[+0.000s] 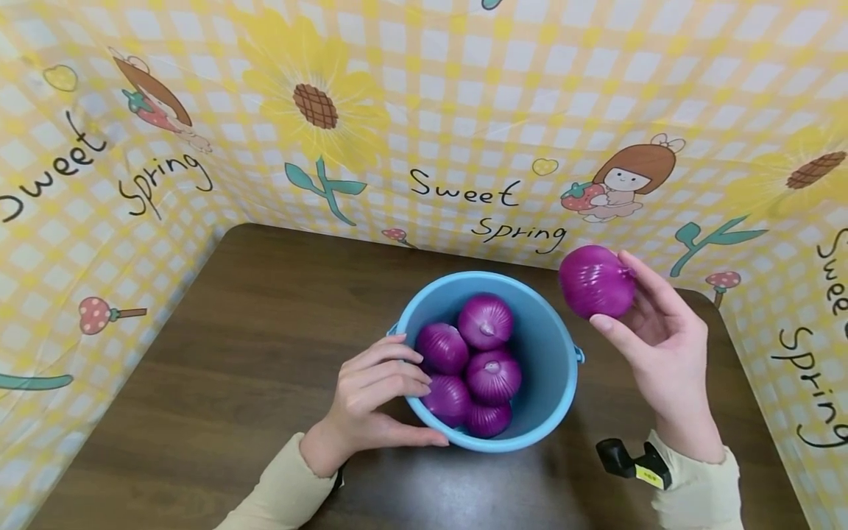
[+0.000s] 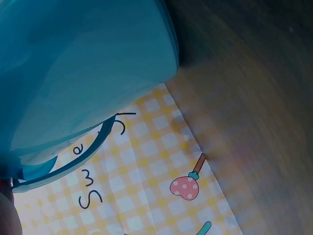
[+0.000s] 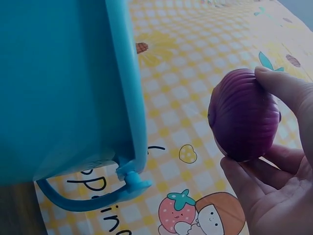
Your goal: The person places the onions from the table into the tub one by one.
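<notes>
A light blue bucket (image 1: 546,361) stands on the table with several purple onions (image 1: 493,375) inside. My left hand (image 1: 374,390) holds the bucket's left rim, fingers reaching over it and thumb along the near side. To the right of the bucket, my right hand (image 1: 662,338) pinches another purple onion (image 1: 596,282) between thumb and fingers, raised above rim height. The right wrist view shows this onion (image 3: 244,117) beside the bucket's wall (image 3: 58,88). Only the bucket's outer side (image 2: 88,73) and its handle (image 2: 68,169) fill much of the left wrist view.
The dark wooden table (image 1: 218,368) extends around the bucket. Yellow checked cloth (image 1: 437,132) with printed flowers and figures rises behind the table and along both sides. A black wrist camera (image 1: 632,462) sits on the right sleeve.
</notes>
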A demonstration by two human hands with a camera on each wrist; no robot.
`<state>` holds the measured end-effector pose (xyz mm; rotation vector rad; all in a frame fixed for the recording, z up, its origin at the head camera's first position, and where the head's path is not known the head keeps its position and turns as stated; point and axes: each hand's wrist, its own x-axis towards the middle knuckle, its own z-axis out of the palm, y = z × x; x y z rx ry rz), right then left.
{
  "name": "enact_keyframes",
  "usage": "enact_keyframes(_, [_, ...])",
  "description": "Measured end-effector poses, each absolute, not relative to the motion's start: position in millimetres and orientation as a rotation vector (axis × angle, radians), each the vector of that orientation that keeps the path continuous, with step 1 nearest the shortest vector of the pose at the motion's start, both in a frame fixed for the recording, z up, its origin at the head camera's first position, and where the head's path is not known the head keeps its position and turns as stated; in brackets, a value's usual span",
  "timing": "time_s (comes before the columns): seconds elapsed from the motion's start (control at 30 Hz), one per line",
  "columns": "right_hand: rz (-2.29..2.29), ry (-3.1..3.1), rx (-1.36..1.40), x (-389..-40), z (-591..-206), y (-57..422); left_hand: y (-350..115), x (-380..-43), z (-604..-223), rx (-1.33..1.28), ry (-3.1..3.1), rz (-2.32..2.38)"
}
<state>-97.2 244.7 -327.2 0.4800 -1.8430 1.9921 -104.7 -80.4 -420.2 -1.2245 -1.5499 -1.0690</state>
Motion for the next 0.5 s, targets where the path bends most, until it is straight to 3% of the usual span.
enact_keyframes(0.5, [1.963, -1.944, 0.616, -93.1, -326.1, 241.3, -80.5, -103.9, -419.6, -1.221, -1.549, -1.067])
